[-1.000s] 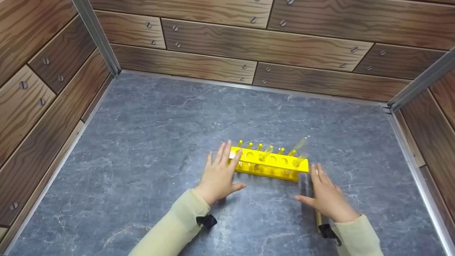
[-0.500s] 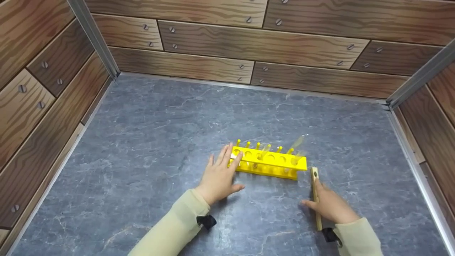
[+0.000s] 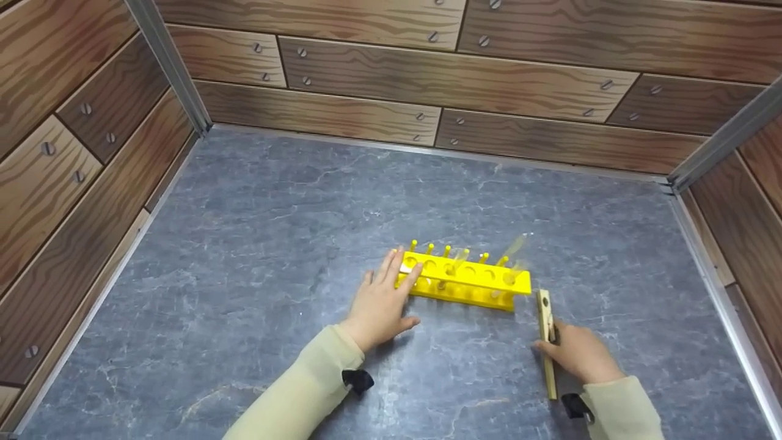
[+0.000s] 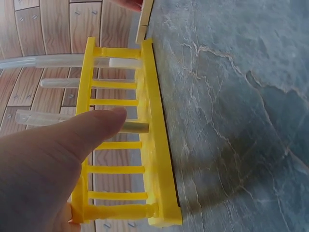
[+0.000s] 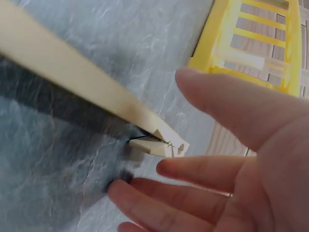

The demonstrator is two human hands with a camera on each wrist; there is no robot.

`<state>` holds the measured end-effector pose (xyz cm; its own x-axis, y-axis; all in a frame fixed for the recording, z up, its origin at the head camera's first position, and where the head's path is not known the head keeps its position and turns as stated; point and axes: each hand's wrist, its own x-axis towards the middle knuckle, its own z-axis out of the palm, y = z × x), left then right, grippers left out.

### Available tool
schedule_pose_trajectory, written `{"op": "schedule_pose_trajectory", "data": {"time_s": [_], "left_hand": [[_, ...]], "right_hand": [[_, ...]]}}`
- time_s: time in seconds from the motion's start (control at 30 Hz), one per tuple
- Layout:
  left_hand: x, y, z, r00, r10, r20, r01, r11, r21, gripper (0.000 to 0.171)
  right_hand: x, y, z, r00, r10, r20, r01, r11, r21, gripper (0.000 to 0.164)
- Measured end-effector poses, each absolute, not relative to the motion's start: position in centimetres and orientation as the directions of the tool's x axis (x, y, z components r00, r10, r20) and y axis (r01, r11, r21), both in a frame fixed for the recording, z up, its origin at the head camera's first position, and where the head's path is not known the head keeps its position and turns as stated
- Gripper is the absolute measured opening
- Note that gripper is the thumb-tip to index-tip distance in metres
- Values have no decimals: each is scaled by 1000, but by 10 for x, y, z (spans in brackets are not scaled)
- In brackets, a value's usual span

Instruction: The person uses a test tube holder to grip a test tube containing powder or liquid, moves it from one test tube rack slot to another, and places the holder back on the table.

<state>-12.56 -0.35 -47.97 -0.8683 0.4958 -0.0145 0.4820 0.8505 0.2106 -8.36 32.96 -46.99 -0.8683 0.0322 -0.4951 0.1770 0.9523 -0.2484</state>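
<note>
A yellow test tube rack [image 3: 464, 282] stands upright on the grey surface, with several pegs along its back. My left hand [image 3: 379, 308] rests its fairly straight fingers on the rack's left end, thumb [image 4: 91, 128] held out in front of it. A clear test tube [image 4: 36, 118] with brownish stuff at its bottom sits in a middle hole. At the right end are another tube [image 3: 516, 272] and a tilted one [image 3: 516, 245] behind. A wooden test tube holder [image 3: 550, 379] lies right of the rack. My right hand [image 3: 583, 351] is beside it, thumb and fingers [image 5: 207, 174] spread apart around it.
Wood-patterned walls [image 3: 342, 101] enclose the grey marbled surface [image 3: 293, 201] at the back and both sides, with metal strips along the edges. Black straps [image 3: 357, 380] show at both wrists.
My right hand has drawn back from the rack's right end and lowered to the wooden holder, which came into view as the hand moved. My left hand stays on the rack.
</note>
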Motion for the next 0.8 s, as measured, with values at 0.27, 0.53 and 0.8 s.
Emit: {"op": "schedule_pose_trajectory", "data": {"time_s": [0.27, 0.53, 0.8], "left_hand": [[-121, -4, -481, -869, 496, -5, 482, 846, 227, 95], [-121, -5, -479, -867, 497, 40, 494, 844, 208, 96], [-123, -5, -480, -865, 500, 26, 493, 842, 218, 95]], "right_hand": [[-79, 325, -471, -870, 71, -488, 198, 957, -213, 33], [-82, 321, -473, -908, 72, -413, 153, 974, -167, 34], [-84, 322, -479, -928, 55, -368, 122, 979, -163, 33]]}}
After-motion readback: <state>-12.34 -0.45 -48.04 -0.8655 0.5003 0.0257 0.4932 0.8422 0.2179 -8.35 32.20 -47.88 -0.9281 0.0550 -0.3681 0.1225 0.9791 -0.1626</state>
